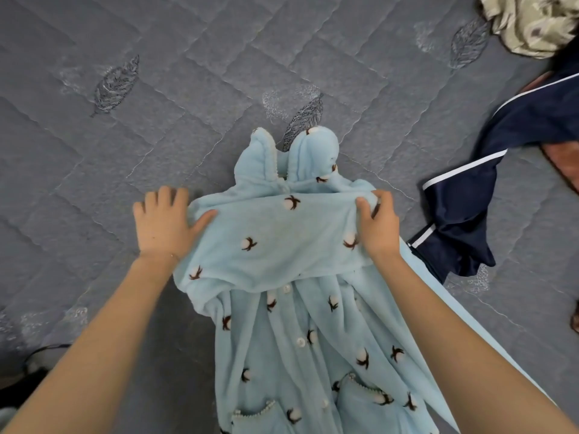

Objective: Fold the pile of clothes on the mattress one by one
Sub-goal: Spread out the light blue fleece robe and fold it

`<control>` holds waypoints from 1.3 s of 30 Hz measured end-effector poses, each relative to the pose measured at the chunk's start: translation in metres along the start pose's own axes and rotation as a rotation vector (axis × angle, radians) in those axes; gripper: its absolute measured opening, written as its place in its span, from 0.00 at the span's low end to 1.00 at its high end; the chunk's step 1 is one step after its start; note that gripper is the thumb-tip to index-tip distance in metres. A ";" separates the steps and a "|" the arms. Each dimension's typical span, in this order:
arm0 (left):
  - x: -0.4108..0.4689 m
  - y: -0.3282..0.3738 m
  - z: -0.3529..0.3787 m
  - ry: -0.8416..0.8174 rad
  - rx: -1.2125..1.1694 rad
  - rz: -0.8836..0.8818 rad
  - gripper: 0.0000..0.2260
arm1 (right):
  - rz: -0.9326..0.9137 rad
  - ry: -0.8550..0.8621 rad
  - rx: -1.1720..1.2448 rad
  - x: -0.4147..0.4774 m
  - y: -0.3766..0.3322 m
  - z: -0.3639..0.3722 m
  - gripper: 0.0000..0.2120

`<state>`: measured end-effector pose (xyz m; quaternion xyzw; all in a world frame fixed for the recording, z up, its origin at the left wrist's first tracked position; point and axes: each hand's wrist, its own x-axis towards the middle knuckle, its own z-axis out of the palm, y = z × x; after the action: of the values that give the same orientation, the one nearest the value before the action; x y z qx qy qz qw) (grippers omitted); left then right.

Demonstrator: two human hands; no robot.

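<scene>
Left hand [163, 223] flat, fingers spread, thumb pinning fold | right hand [380, 227] pinches blue robe [275, 239] corner, likely squaring it on mattress [156, 120]

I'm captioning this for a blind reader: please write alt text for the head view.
A light blue fleece garment lies on a grey quilted mattress; the right hand pinches its folded edge, the left hand rests flat at the other side. A navy garment lies nearby.

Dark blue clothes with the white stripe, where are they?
In the head view, the dark blue clothes lie on the mattress at the right, beside the fluffy blue robe, below the beige cloth in the top corner.
</scene>
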<state>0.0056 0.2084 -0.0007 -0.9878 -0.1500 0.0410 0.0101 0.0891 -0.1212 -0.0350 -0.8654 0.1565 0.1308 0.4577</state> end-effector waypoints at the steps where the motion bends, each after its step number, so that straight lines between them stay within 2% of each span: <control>1: -0.003 0.012 0.002 0.010 -0.047 0.048 0.33 | 0.011 -0.023 -0.018 0.001 0.002 -0.001 0.11; 5: -0.016 0.070 0.013 -0.006 -0.143 0.381 0.27 | -0.125 -0.117 -0.210 -0.003 0.012 -0.004 0.23; 7: -0.022 0.096 0.022 -0.169 -0.068 0.482 0.29 | -0.172 -0.133 -0.310 -0.007 0.016 -0.008 0.26; 9: -0.024 0.112 0.034 -0.351 0.008 0.473 0.31 | -0.185 -0.126 -0.357 -0.010 0.019 -0.015 0.26; 11: -0.021 0.122 0.043 -0.463 0.048 0.409 0.32 | -0.198 -0.086 -0.418 -0.010 0.025 -0.027 0.26; 13: -0.017 0.134 0.038 -0.435 -0.017 0.378 0.33 | -0.170 -0.052 -0.445 -0.009 0.033 -0.043 0.26; 16: -0.017 0.167 0.018 -0.292 -0.308 0.357 0.26 | 0.041 -0.118 -0.263 -0.009 0.046 -0.065 0.25; 19: -0.019 0.209 0.004 -0.221 -0.489 0.394 0.21 | 0.167 -0.188 -0.308 -0.007 0.061 -0.083 0.17; 21: -0.017 0.236 0.001 -0.244 -0.489 0.460 0.20 | 0.190 -0.255 -0.375 -0.006 0.069 -0.092 0.10; 23: -0.014 0.261 0.001 -0.290 -0.469 0.525 0.21 | 0.155 -0.306 -0.371 -0.007 0.076 -0.098 0.11; 27: -0.004 0.303 0.007 -0.378 -0.309 0.708 0.20 | -0.071 -0.158 -0.228 -0.009 0.080 -0.113 0.11; 32: 0.008 0.338 0.005 -0.456 -0.201 0.790 0.15 | -0.063 -0.229 -0.159 -0.013 0.087 -0.126 0.11; 35: 0.015 0.347 0.002 -0.403 -0.223 0.719 0.11 | 0.024 -0.294 -0.043 -0.016 0.097 -0.135 0.11; 39: 0.018 0.351 -0.001 -0.248 -0.455 0.543 0.08 | 0.176 -0.329 -0.123 -0.018 0.118 -0.155 0.19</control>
<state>0.1267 -0.1209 -0.0129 -0.9561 0.1119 0.1270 -0.2394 0.0393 -0.3106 -0.0316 -0.8416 0.1464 0.3194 0.4101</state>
